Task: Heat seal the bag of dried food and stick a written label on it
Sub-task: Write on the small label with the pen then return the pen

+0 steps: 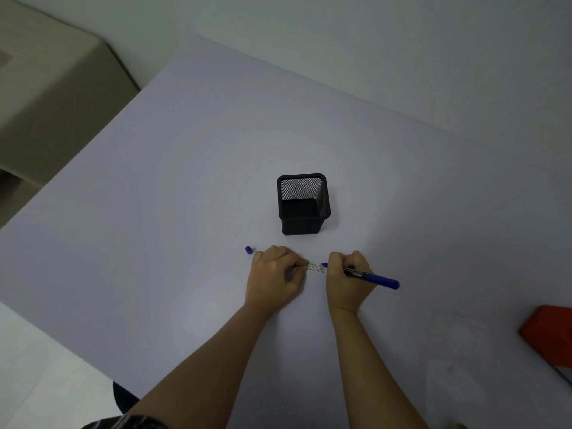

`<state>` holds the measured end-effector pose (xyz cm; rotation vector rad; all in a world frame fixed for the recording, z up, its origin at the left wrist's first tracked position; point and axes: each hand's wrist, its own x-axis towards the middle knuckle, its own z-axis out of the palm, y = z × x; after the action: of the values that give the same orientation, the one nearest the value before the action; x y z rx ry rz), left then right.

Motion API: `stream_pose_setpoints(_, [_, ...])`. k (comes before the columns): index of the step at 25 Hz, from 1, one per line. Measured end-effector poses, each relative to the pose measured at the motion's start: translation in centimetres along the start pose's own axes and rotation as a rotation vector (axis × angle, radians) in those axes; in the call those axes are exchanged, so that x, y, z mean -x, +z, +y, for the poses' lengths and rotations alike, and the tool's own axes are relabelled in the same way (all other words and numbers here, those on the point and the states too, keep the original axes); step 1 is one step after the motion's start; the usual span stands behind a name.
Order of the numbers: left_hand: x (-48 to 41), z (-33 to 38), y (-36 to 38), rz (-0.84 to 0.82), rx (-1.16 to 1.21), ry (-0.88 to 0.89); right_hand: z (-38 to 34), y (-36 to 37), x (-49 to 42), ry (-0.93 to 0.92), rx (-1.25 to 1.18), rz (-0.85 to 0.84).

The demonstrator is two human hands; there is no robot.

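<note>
One pen [371, 277], one label [316, 268], one cap [248, 250]

Small white written label [316, 269] flat on table [185, 181]

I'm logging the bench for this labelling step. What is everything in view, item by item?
label: one, white with writing, on the table between the hands
pen: one, blue, uncapped, tip at the label
pen cap: one, blue, on the table just left of the left hand
pen holder: one, black mesh, upright behind the hands, looks empty
red object: one, red, at the table's right edge, cut off by the frame
table: one, pale lilac-grey
cabinet: one, beige, far left, beyond the table
left hand: one, holds the label's left end
right hand: one, grips the pen
</note>
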<state>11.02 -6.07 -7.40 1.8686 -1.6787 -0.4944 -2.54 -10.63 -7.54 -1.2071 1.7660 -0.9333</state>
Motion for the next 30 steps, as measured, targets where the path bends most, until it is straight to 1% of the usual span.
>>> stream_pose_setpoints(3, [-0.1,0.2,-0.1,-0.018,0.027,-0.031,-2.2,-1.8,1.2,-0.006,-0.328,0.187])
stream_pose_setpoints(5, [-0.2,0.3,-0.4,-0.032,0.060,-0.070,-3.4,-3.9,2.2,0.048,-0.462,0.241])
stream_pose_setpoints(8, [-0.2,0.7,-0.9,-0.039,0.070,-0.066,-3.9,-7.2,5.0,0.112,-0.467,0.187])
stream_pose_setpoints(12, [0.1,1.3,-1.3,-0.040,0.108,-0.065,-4.6,-9.8,8.3,0.205,-0.527,0.230])
stream_pose_setpoints(15, [0.1,2.3,-2.4,-0.050,0.249,-0.115,-5.8,-10.4,9.5,0.231,-0.605,0.257])
stream_pose_setpoints(17, [0.5,2.4,-3.7,0.031,0.274,-0.074,-6.7,-10.4,10.2,0.246,-0.672,0.263])
stream_pose_setpoints(19, [1.2,1.4,-5.3,0.186,0.163,-0.010,-7.5,-10.3,11.0,0.230,-0.667,0.258])
stream_pose_setpoints(20, [1.4,0.7,-6.1,0.210,0.101,-0.039,-7.7,-10.2,11.4,0.219,-0.642,0.253])
stream_pose_setpoints(21, [1.4,0.0,-6.8,0.179,0.036,-0.096,-7.9,-10.0,11.9,0.209,-0.621,0.248])
stream_pose_setpoints(22, [1.5,-0.5,-7.2,0.086,-0.046,-0.167,-8.0,-9.8,12.3,0.203,-0.609,0.241])
stream_pose_setpoints(23, [1.6,-1.1,-7.2,-0.019,-0.133,-0.186,-8.2,-9.7,12.8,0.198,-0.607,0.234])
stream_pose_setpoints(25, [2.1,-1.7,-7.0,-0.155,-0.238,-0.081,-8.5,-9.4,13.5,0.194,-0.610,0.228])
stream_pose_setpoints(26, [2.3,-1.5,-7.0,-0.179,-0.196,-0.087,-8.6,-9.4,13.8,0.192,-0.616,0.232])
stream_pose_setpoints(28, [2.4,-0.6,-7.4,-0.177,-0.041,-0.196,-8.9,-9.5,14.2,0.185,-0.623,0.237])
stream_pose_setpoints(30, [2.6,1.2,-8.2,-0.121,0.194,-0.289,-9.3,-9.7,14.3,0.178,-0.605,0.228])
